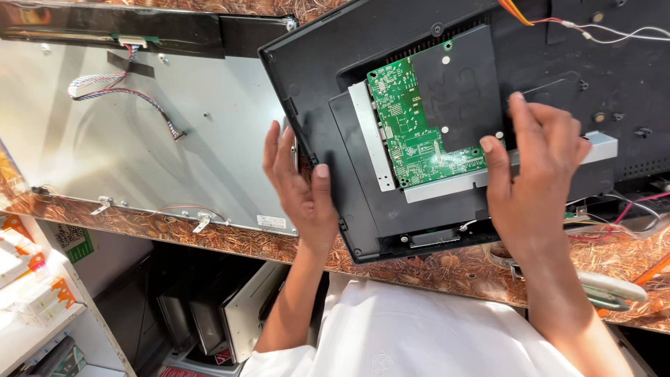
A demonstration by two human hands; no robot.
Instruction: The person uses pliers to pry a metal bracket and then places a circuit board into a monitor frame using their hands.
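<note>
Both hands worked the black back cover (558, 70) lying on the patterned bench (433, 269): left hand (296, 185) open-fingered against its left edge, right hand (537, 174) pressing flat beside the green circuit board (412, 122), already seated inside the cover, while the metal-backed panel (139, 139) lay separate alongside, ribbon cable (122, 91) unplugged.

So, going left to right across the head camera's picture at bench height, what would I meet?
Twisted ribbon cable → silver metal panel back → left hand at the black rear cover's edge → green circuit board → right hand → red and black wires.
</note>
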